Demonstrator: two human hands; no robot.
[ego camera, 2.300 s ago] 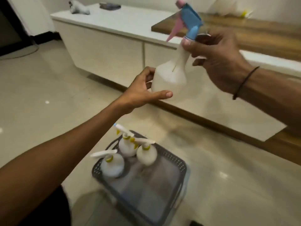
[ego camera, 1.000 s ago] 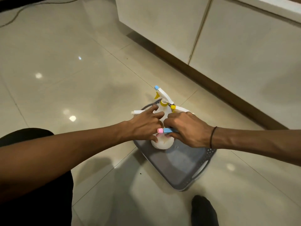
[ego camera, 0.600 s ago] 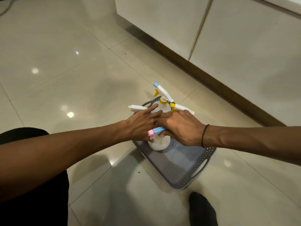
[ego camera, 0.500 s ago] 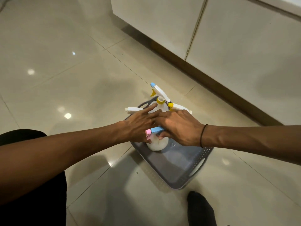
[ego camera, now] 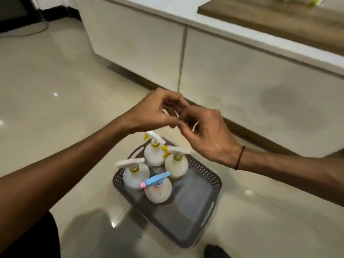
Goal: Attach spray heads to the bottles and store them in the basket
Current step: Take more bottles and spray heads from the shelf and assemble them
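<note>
A grey perforated basket (ego camera: 208, 175) sits on the tiled floor. Inside it stand several white bottles with spray heads. The nearest bottle (ego camera: 158, 192) carries a blue and pink spray head (ego camera: 155, 180). The others have white heads with yellow collars, one at the left (ego camera: 135, 175), one at the back (ego camera: 153, 155) and one at the right (ego camera: 176, 164). My left hand (ego camera: 154, 112) and my right hand (ego camera: 206, 136) hover side by side above the basket, fingers loosely curled, holding nothing. Both are blurred.
A long white cabinet (ego camera: 232, 75) with a wooden base strip runs behind the basket. A wooden board (ego camera: 279, 17) lies on its top at the right. A dark shoe tip (ego camera: 214, 251) shows at the bottom edge, close to the basket's near corner.
Both hands have let go of the blue-headed bottle, which now stands in the basket, and have risen above it. The camera has tilted up.
</note>
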